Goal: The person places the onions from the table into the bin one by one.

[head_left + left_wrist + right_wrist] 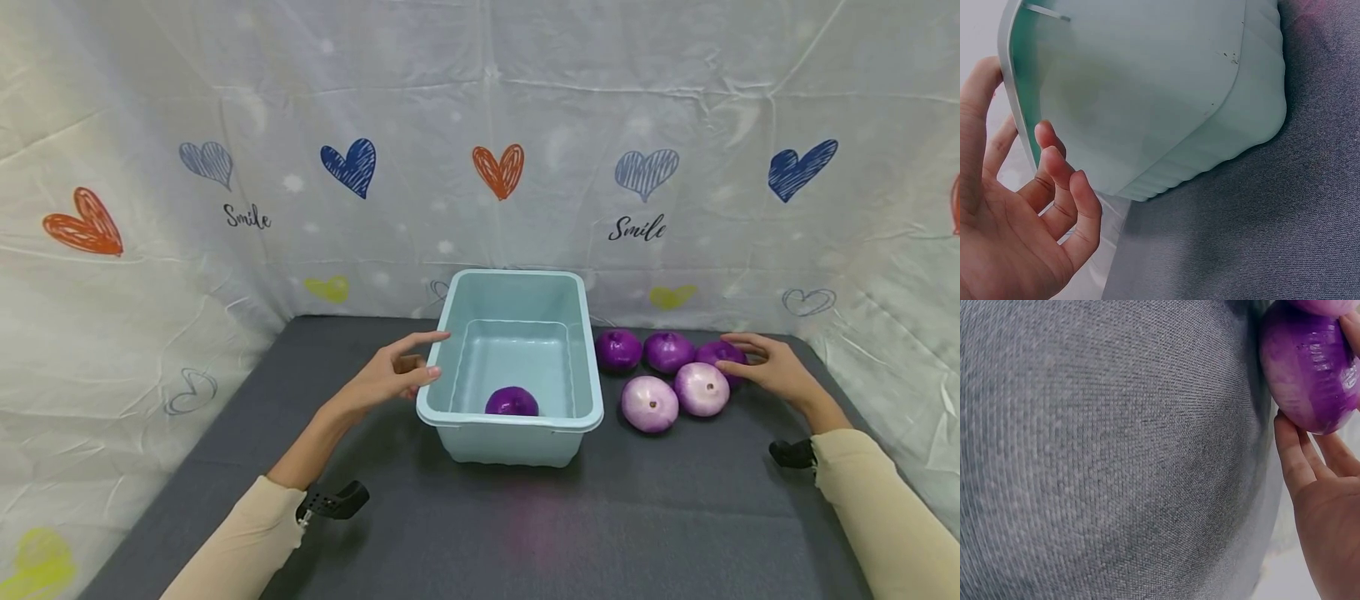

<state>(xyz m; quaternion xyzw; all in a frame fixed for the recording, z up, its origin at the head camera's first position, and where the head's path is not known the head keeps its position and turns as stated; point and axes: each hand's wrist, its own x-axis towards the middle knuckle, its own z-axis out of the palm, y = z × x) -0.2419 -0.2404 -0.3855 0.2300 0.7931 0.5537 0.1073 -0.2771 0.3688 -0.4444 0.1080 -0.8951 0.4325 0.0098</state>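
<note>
My right hand (pixel 780 371) holds a glossy purple onion (pixel 1310 369) at the right end of the group, thumb on the near side, fingers around the far side. The onion sits on the table among other onions. At the light blue plastic basin (pixel 510 423), the thumb and index finger of my left hand (pixel 390 375) reach its left rim. The other fingers of that hand curl loosely beside the outer wall, around nothing, in the left wrist view. One purple onion (pixel 512 402) lies inside the basin at its near end.
Right of the basin stand two more purple onions (pixel 618 350) at the back and two paler onions (pixel 649 404) in front. Dark grey cloth (pixel 480 533) covers the table. A white sheet with printed hearts (pixel 420 225) hangs behind and at the sides.
</note>
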